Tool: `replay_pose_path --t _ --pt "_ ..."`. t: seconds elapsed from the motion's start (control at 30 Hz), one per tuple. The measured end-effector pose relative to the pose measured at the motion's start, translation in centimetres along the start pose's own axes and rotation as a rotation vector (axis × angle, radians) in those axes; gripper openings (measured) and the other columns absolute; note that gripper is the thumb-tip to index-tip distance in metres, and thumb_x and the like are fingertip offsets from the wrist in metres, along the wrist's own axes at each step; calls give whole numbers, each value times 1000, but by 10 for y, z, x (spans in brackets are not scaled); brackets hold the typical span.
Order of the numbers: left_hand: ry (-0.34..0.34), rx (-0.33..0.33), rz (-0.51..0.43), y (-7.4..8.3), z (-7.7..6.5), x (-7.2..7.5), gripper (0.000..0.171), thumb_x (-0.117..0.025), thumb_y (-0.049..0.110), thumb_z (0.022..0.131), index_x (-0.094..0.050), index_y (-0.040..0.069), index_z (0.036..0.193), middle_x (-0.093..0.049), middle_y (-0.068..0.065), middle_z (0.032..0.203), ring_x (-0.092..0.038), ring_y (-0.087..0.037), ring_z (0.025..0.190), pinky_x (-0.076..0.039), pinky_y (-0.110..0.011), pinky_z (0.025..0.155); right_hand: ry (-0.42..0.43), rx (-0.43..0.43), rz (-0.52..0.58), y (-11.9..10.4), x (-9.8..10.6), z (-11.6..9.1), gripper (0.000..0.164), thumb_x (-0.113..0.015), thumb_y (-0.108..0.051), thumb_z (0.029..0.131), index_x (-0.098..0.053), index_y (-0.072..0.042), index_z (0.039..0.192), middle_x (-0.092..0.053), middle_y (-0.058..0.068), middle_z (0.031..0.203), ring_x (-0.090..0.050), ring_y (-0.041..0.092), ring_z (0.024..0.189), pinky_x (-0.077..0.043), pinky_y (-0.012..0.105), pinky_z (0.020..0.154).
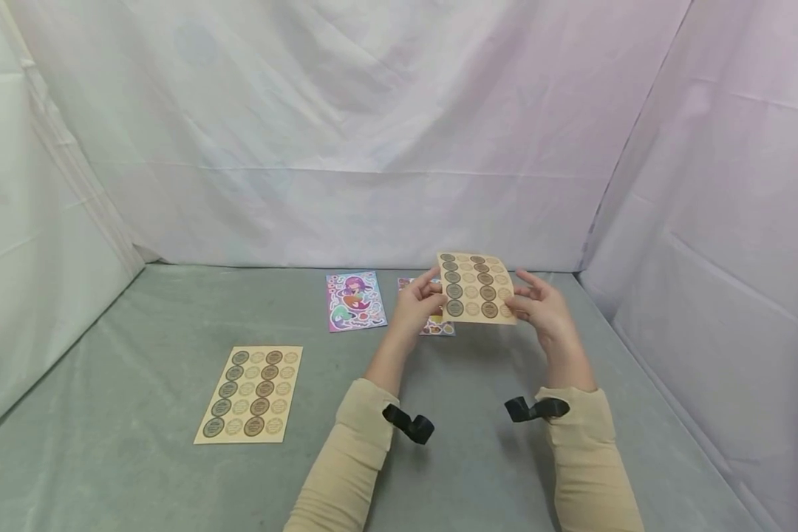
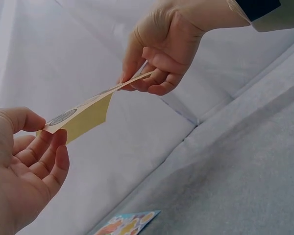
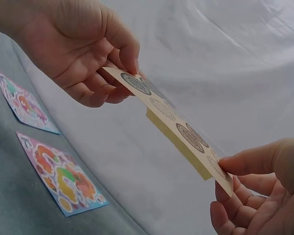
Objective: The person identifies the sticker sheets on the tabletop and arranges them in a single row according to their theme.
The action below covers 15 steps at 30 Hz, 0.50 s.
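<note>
A cream sheet of round brown and grey stickers (image 1: 477,290) is held up above the table, slightly bowed. My left hand (image 1: 408,312) pinches its left edge between thumb and fingers. On the opposite edge, my right hand (image 1: 547,314) pinches the sheet near its lower corner. Seen from the left wrist, the sheet (image 2: 90,106) shows a yellowish backing underneath. In the right wrist view, both dark and pale round stickers face up on the sheet (image 3: 174,125). Partly hidden behind the left hand and held sheet lies a colourful sticker sheet (image 1: 439,327).
A matching cream sheet of round stickers (image 1: 249,395) lies flat on the grey table (image 1: 140,480) at left. Farther back lies a mermaid sticker sheet (image 1: 357,301). White cloth walls (image 1: 306,207) stand at the back and both sides.
</note>
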State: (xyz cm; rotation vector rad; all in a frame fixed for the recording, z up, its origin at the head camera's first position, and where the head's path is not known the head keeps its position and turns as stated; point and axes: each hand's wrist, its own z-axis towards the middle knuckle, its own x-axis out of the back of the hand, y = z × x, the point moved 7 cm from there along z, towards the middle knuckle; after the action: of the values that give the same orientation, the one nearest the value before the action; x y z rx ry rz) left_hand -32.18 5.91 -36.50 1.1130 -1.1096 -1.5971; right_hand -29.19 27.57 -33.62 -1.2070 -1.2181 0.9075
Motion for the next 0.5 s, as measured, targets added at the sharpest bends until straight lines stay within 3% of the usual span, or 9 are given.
replay_pose_path --t 0.37,0.5 --pt "-44 -30 -4 25 -9 -3 57 -58 -5 86 -46 4 141 -67 -14 101 -62 -13 78 -54 -25 68 -4 18 13 -10 0 -7 71 -64 2 88 -32 -9 150 -58 0 102 -59 6 74 -50 18 64" --pt "-53 -36 -9 28 -11 -1 57 -57 -5 86 -45 4 141 -67 -15 102 -62 -14 80 -54 -25 68 -6 22 16 -12 -2 -8 69 -64 4 87 -34 -9 149 -60 -1 102 -60 6 75 -50 18 64"
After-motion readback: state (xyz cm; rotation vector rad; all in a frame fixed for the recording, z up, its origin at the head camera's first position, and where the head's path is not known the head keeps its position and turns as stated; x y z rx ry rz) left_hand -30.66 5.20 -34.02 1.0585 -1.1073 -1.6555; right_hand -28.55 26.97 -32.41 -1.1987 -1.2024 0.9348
